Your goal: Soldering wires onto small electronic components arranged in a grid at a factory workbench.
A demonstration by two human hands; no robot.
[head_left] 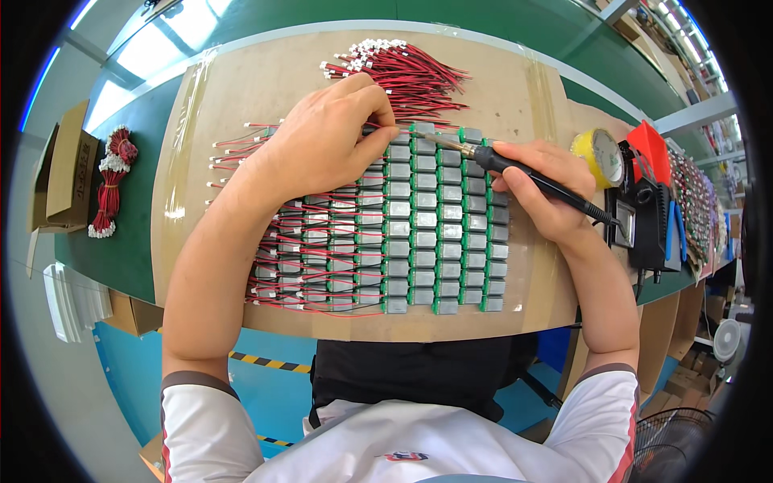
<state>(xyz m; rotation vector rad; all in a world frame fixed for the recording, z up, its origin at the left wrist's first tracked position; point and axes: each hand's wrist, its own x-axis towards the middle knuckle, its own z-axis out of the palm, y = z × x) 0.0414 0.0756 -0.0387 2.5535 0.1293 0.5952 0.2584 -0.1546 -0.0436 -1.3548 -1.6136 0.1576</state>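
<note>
My right hand (547,181) is closed around the black handle of a soldering iron (535,175). Its metal tip points left, at the top row of small grey battery packs (424,211) with green circuit strips. Close to that tip, my left hand (342,133) pinches what looks like a thin wire lead, mostly hidden by the fingers. The packs lie in columns on a brown board (241,88). Red and black wire leads (310,286) with white connectors run across the left columns; no leads show on the lower packs of the right columns.
A heap of loose red-black leads (403,80) lies behind the packs. Yellow tape (597,157), a black soldering station (651,221) and a red holder (649,153) stand right. At left are a bundled set of leads (111,189) and an open carton (71,173).
</note>
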